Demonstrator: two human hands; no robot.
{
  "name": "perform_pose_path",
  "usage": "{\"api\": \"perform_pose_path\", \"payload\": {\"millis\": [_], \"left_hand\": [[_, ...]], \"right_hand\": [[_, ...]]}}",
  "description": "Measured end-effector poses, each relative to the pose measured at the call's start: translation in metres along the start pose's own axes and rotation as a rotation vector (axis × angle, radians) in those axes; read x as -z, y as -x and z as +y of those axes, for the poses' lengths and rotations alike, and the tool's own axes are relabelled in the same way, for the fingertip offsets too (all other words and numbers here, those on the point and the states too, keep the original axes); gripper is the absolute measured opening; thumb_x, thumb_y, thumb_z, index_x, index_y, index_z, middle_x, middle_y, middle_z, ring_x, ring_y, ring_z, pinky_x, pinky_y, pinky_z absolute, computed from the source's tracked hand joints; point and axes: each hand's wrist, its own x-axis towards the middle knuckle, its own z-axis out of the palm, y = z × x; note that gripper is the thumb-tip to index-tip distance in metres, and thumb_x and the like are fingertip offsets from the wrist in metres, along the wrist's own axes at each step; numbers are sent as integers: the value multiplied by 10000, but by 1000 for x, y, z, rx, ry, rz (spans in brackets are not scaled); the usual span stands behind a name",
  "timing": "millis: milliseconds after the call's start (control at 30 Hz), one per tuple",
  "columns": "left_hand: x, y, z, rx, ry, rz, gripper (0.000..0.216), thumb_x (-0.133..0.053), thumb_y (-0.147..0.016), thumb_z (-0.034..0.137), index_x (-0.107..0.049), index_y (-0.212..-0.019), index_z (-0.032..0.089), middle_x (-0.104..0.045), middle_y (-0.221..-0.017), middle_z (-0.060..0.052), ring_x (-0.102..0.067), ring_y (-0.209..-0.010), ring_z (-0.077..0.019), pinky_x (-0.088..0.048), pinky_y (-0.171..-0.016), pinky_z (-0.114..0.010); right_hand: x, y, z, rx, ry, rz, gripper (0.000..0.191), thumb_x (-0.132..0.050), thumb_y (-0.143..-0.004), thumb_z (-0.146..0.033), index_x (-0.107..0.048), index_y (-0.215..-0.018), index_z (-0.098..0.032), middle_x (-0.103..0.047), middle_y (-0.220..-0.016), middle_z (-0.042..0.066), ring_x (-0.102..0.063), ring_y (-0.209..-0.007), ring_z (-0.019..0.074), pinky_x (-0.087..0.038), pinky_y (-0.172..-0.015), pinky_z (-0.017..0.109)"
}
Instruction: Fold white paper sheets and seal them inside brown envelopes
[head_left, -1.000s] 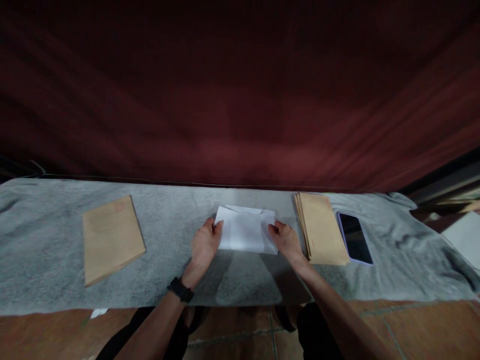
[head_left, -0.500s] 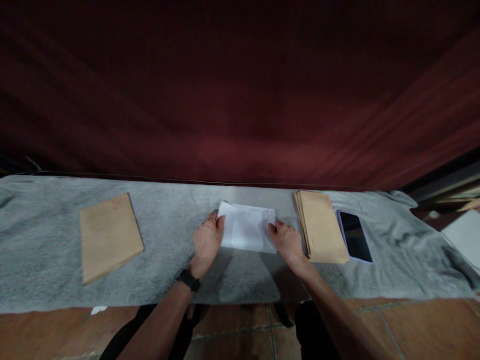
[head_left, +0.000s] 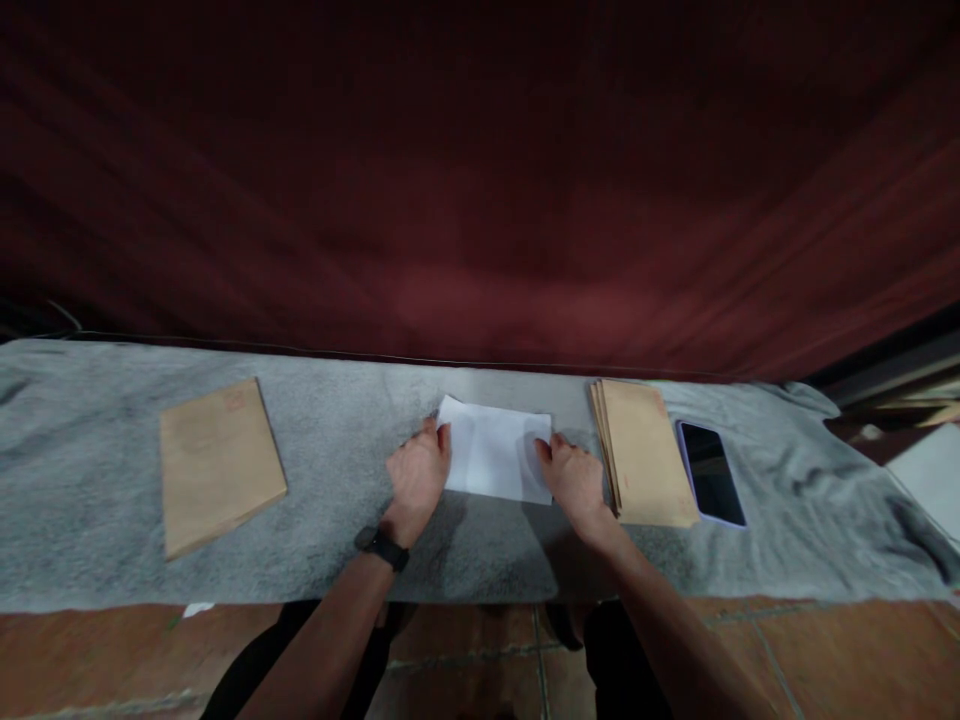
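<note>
A white sheet of paper (head_left: 495,452), seemingly folded, lies in front of me on the grey cloth (head_left: 337,420). My left hand (head_left: 420,465) grips its left edge, thumb on top and fingers curled beneath. At the opposite edge my right hand (head_left: 572,475) pinches the paper the same way, its thumb resting on the white surface. The fingertips of both hands are hidden under the sheet. Just right of my right hand sits a stack of brown envelopes (head_left: 649,455).
More brown envelopes (head_left: 221,465) lie at the left, with a small red mark on top. A phone (head_left: 711,472) in a purple case rests beyond the right stack. Dark red fabric (head_left: 480,200) hangs behind the cloth. Tiled floor (head_left: 465,650) shows below.
The paper's far edge looks slightly different, its upper left corner now raised and pointed. Both hands keep their hold in nearly the same place. The view has shifted slightly.
</note>
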Motion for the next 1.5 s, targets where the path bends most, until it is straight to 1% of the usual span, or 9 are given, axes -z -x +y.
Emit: {"api": "perform_pose_path", "payload": {"millis": [233, 367, 500, 700, 800, 900, 1000, 1067, 1500], "left_hand": [[-2, -2, 1, -31, -2, 27, 468, -286, -1034, 415, -650, -1142, 142, -748, -823, -181, -743, -831, -358, -534, -701, -408], [-3, -2, 1, -39, -16, 23, 461, -285, -1036, 402, -635, -1167, 133, -749, -840, -189, -743, -845, -362, -538, -716, -415], [-2, -2, 2, -48, -32, 10, 451, -276, -1043, 392, -620, -1180, 134, -753, -855, -186, -745, -843, -352, -538, -717, -410], [-2, -2, -1, -47, -34, 20, 450, -269, -1048, 393, -597, -1190, 121, -738, -852, -173, -734, -832, -329, -533, -733, -404], [-2, -2, -1, -102, -7, 125, 424, -292, -1041, 358, -589, -1196, 98, -718, -992, -197, -698, -975, -336, -511, -871, -455], [-8, 2, 7, -305, 82, 224, 429, -323, -1036, 335, -539, -1318, 93, -607, -1333, -218, -555, -1276, -328, -415, -1068, -474], [-23, 9, 20, -608, 170, 172, 496, -308, -1049, 365, -428, -1478, 147, -427, -1571, -126, -351, -1472, -255, -285, -1207, -439], [-33, 13, 26, -689, 174, 124, 538, -290, -1053, 411, -395, -1513, 155, -393, -1601, -94, -296, -1505, -232, -223, -1244, -443], [-49, 0, 4, -472, 92, 178, 626, -279, -1041, 420, -341, -1542, 50, -332, -1605, -170, -247, -1522, -259, -202, -1251, -456]], "right_hand": [[4, 0, -1, 62, -12, 207, 347, -485, -1010, -353, -610, -1206, -96, -714, -1032, 194, -675, -941, 305, -482, -831, 413], [-2, 3, -17, 266, -181, 314, 410, -445, -1023, -318, -521, -1376, -123, -577, -1398, 192, -539, -1257, 321, -415, -1031, 475], [-19, 14, -38, 461, -283, 269, 521, -390, -1050, -363, -385, -1521, -139, -371, -1604, 128, -330, -1473, 284, -285, -1187, 473], [-34, 22, -44, 458, -252, 173, 559, -402, -1052, -391, -346, -1559, -162, -313, -1628, 130, -280, -1509, 280, -224, -1223, 507], [-36, 22, -43, 447, -242, 174, 563, -397, -1051, -400, -343, -1563, -173, -300, -1630, 122, -290, -1505, 281, -227, -1224, 512], [-38, 22, -44, 446, -230, 189, 556, -369, -1056, -399, -350, -1559, -164, -296, -1629, 121, -292, -1504, 284, -209, -1230, 523], [-39, 23, -45, 467, -198, 199, 533, -340, -1057, -308, -334, -1563, -141, -292, -1633, 118, -278, -1509, 283, -193, -1234, 525], [-39, 23, -45, 467, -174, 199, 535, -323, -1044, -229, -310, -1570, -129, -293, -1635, 112, -279, -1507, 282, -198, -1231, 522], [-42, 19, -32, 285, -173, 257, 586, -373, -1051, -376, -346, -1548, -67, -335, -1600, 199, -327, -1483, 304, -258, -1201, 500]]}}
